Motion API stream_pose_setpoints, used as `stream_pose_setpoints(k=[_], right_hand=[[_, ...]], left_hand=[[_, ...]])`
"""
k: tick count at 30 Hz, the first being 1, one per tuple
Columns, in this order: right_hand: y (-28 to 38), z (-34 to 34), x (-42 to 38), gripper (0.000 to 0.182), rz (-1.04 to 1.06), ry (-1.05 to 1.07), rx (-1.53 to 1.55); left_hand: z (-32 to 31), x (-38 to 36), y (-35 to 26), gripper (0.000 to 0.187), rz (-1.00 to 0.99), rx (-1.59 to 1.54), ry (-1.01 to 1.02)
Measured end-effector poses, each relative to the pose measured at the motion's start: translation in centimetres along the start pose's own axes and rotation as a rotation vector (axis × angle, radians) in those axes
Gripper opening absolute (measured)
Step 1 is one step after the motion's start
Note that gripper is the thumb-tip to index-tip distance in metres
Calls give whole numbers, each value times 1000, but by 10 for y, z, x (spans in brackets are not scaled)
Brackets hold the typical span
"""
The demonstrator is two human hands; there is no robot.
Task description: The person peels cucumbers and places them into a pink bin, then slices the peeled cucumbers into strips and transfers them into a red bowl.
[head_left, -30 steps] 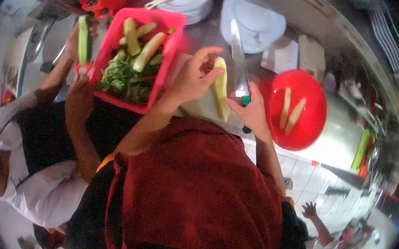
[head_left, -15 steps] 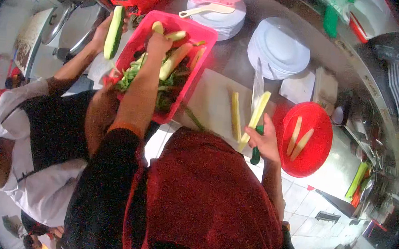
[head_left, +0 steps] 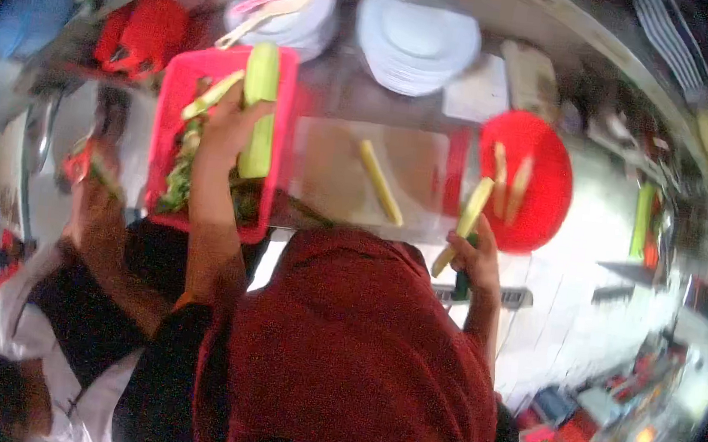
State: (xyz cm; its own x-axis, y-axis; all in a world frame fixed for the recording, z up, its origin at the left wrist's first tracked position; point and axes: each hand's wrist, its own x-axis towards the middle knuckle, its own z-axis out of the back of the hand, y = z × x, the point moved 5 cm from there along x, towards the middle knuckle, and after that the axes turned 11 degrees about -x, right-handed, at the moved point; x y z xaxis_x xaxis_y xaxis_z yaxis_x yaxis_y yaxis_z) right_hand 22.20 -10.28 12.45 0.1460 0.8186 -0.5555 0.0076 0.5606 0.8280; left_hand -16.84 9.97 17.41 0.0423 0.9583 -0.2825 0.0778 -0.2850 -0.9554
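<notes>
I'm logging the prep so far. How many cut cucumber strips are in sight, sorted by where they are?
In the right hand, a cucumber strip: 1
On the cutting board, a strip: 1
In the red bowl, strips: 2
Total: 4

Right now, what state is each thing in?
Left hand: grip closed on peeled cucumber, over pink basket.
Right hand: grip closed on cucumber strip; knife handle partly hidden.
Cutting board: one strip lying on it.
Red bowl: two strips inside.
White plates: stacked.
</notes>
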Motion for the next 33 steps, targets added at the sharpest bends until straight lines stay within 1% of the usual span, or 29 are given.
stream_pose_setpoints(k=[2,3,4,5,6,7,8,9,10,12,13,14,15,16,18,19,20,21,22,23,24,25,26,28,29,30,31,32,33], right_hand=[[4,6,-18,48,2,57,66],[1,12,-26,51,57,138,168],[-9,23,-32,51,62,128,163],[-18,42,-37,53,187,11,221],[-27,62,-42,56,310,-103,279],[-42,87,-43,60,325,-131,324],[-41,103,-48,55,344,-261,388],[-14,105,-62,51,271,-383,330],[-4,117,-64,37,206,-515,209],[-12,147,-49,29,265,-683,152],[-23,161,-41,28,300,-759,333],[-37,176,-32,27,333,-830,518],[-56,196,-26,26,261,-811,462],[-69,204,-25,26,268,-784,450],[-83,216,-21,25,324,-723,519],[-74,205,-24,32,256,-775,509],[-65,191,-32,38,183,-837,504],[-67,189,-32,37,204,-759,462],[-68,186,-36,37,197,-751,477],[-66,179,-39,38,173,-660,480],[-67,173,-40,40,150,-572,478],[-66,168,-33,41,212,-584,488],[-59,160,-30,41,210,-580,493],[-35,137,-29,38,80,-541,392],[-21,126,-27,36,136,-442,346],[-18,124,-25,36,134,-447,347],[-11,121,-21,37,178,-379,308],[-6,119,-17,37,218,-311,267],[-8,120,-14,37,213,-350,189]], left_hand=[[-84,-6,6,56,-139,-41,297],[-130,-4,14,50,-16,71,364],[-177,-2,20,45,102,186,420],[-222,1,41,46,74,123,496],[-263,7,77,52,59,262,393],[-306,7,96,64,65,214,619],[-338,0,99,76,-50,237,640],[-355,-2,110,81,83,439,480],[-379,0,126,80,-44,463,471],[-392,-12,118,76,-166,523,416],[-393,-13,120,76,-163,521,401],[-394,-13,121,73,-235,596,377],[-393,-11,120,71,-307,669,348],[-383,-11,109,71,-305,663,318],[-353,-30,78,65,-342,579,591],[-319,-43,54,37,-732,359,350],[-275,-39,35,29,-568,444,251],[-226,-37,6,24,-478,638,48],[-160,1,45,19,-891,525,-284],[-105,-12,14,18,-536,545,-422],[-25,25,52,26,-542,101,-510],[28,27,53,43,-597,415,-439],[59,38,69,43,-599,422,-441],[81,50,90,56,-820,1291,-605],[75,46,79,56,-822,1294,-601],[66,50,71,57,-440,1324,-477],[61,54,75,59,-65,1320,-349],[70,67,90,59,-67,1317,-342],[90,88,116,61,-65,1299,-349]])
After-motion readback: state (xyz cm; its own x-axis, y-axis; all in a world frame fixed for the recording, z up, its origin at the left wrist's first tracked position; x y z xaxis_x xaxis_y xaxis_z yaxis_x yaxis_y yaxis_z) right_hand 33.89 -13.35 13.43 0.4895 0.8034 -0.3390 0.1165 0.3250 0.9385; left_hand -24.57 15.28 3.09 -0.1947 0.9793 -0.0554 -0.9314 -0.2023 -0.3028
